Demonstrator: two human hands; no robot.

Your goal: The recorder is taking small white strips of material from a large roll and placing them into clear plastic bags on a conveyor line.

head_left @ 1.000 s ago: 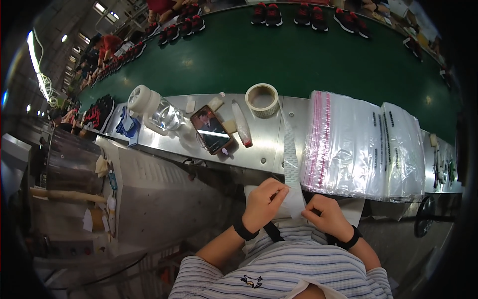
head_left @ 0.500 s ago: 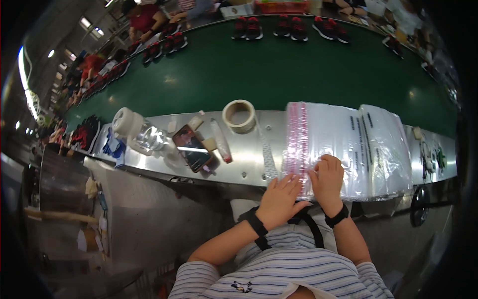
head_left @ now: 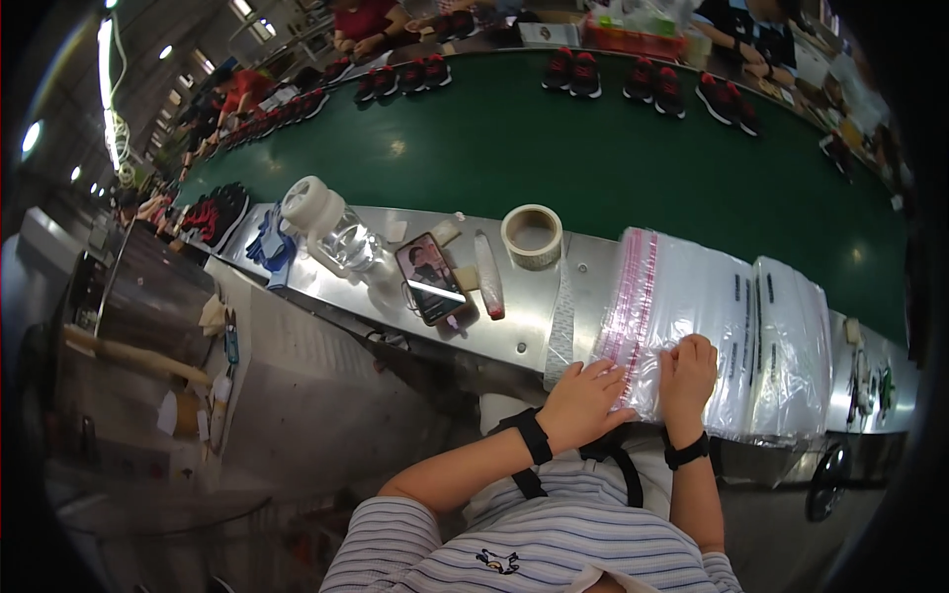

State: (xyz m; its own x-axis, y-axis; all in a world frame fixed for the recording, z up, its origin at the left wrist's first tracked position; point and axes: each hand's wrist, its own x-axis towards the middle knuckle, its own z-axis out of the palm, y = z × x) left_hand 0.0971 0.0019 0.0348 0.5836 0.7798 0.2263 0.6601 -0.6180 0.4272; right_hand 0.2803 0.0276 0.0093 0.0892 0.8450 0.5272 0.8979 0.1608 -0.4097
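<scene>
A stack of clear plastic zip bags (head_left: pixel 697 306) with pink closure strips lies on the metal ledge in front of me. My left hand (head_left: pixel 585 403) rests on the near left corner of the stack, its fingers stretched out over the pink strips. Just right of it, my right hand (head_left: pixel 688 383) touches the top bag with fingers bent and drawn together. Its fingertips are partly hidden, so what they pinch, if anything, does not show. A second pile of bags (head_left: pixel 791 346) overlaps on the right.
Along the metal ledge (head_left: pixel 499 341) are a tape roll (head_left: pixel 532 237), a white tube (head_left: pixel 488 277), a phone (head_left: pixel 431 279), a water bottle (head_left: pixel 336 232) and a blue cloth (head_left: pixel 269 247). Beyond runs a green belt (head_left: pixel 465 148) with black-red shoes (head_left: pixel 571 73) along its far side. People work opposite.
The view has turned, shifting the ledge, bags and belt items rightward in the picture. Both hands stay at the near left part of the bag stack, in nearly the same pose.
</scene>
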